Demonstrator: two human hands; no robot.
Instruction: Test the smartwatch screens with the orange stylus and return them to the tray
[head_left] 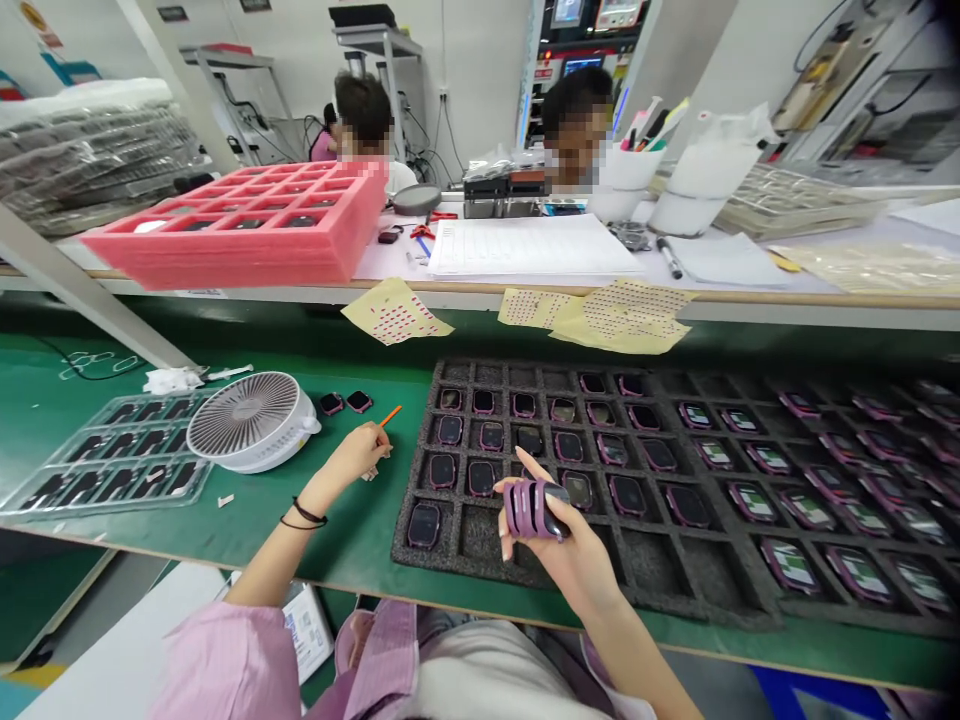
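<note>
1. The right grip [562, 540] is clenched around a stack of purple smartwatch cases [526, 508], which are held above the black foam tray [450, 372]; the index finger is extended away from the stack.
2. The left grip [358, 452] is closed in a pinch on a thin orange stick [391, 415], just left of the tray, over the green surface [360, 570].
3. Most tray compartments are occupied by cases: dark faces are shown on the left, and green-and-white film on the right. Several compartments along the near edge appear vacant.
4. Left of the tray, two black watch bodies [346, 402] are laid beside a white desk fan [247, 420], and a clear blister tray [112, 455] is placed beyond the fan.
5. Past the tray, printed sticker sheets [397, 310] are spread, and a stacked pink foam tray [240, 225] is seen farther back.
</note>
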